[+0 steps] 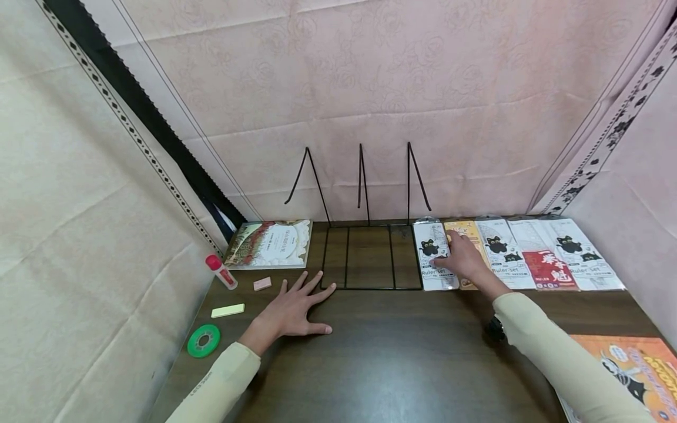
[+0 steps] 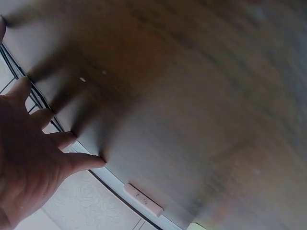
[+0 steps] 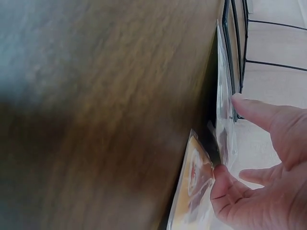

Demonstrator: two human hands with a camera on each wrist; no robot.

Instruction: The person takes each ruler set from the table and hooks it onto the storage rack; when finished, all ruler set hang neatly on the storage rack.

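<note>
Head view puts the ruler set pack (image 1: 429, 247) near the counter's (image 1: 381, 358) far edge, right of its middle, face up along the right side of the wire rack (image 1: 368, 288). It should handle as something light: a flat, thin card in a clear sleeve, probably stiff along its length but inclined to bow if you squeeze hard across it. The plastic looks glossy, so expect it to slip under dry fingertips. Little about it seems fragile, though the sleeve could crease. Your best hold is likely by the two long edges, near the middle, with light pressure.

Your right hand (image 1: 465, 258) is pinching the pack this way: the thumb reaches across its face toward the rack side, and the fingers bend at the opposite edge, by the gap before the orange pack (image 1: 468, 228). From the right wrist, the sleeve lies between thumb and fingers, one fingertip just beside the orange pack's corner, so mind that you don't catch both. Whether the thumb also touches the rack wire, you cannot tell.

Your left hand (image 1: 293, 311) holds nothing; its fingers are straight and spread at the rack's near left corner.
</note>
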